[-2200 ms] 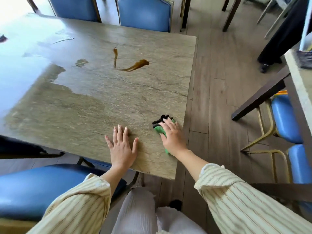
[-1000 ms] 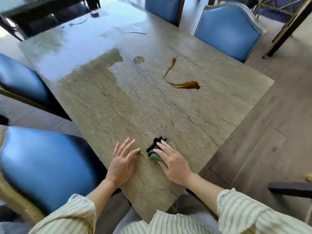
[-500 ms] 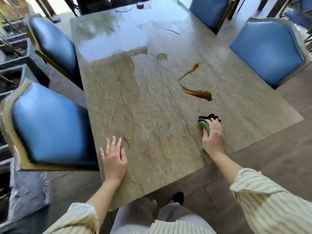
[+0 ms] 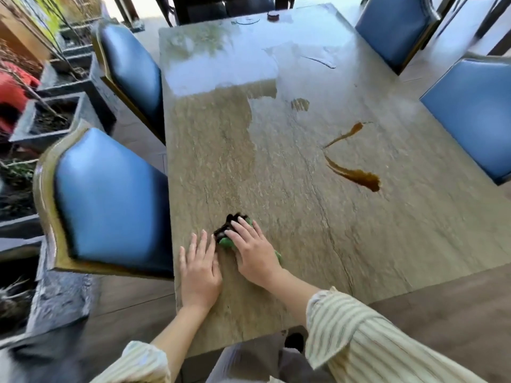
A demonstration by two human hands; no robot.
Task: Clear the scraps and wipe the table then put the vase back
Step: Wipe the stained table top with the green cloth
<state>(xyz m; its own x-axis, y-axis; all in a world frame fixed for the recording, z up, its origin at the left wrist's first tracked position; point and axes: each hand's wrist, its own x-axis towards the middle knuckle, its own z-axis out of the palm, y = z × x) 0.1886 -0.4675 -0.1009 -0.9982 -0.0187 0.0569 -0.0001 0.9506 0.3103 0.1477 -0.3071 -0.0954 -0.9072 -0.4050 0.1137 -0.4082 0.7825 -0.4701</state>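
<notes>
Cloth, green with a black bunched end, sits on the table near the front-left corner, pinned under the right hand. Right hand is palm-down, fingers spread and pressing flat over the cloth rather than clenched round it; black end pokes out past the fingertips, a green edge shows by the wrist side. Left hand lies just beside it on the left, flat on the bare stone, fingers extended and together, holding nothing; its fingertips are close to the cloth's black end, contact not clear. Both forearms come out of striped sleeves at the bottom of view. Table top is a greenish-grey stone slab with dark vein lines. Further out and to the right, well apart from the cloth, is a brown spill, a thick blob with a thin tail, and a second thinner brown streak beyond it. A small dull patch lies past that. Far half of the top is glossy with reflected light. At the far edge, a small dark round object, too blurred to identify. Blue padded chairs: two along the left side, two on the right. Grey planters stand on the floor at far left.
</notes>
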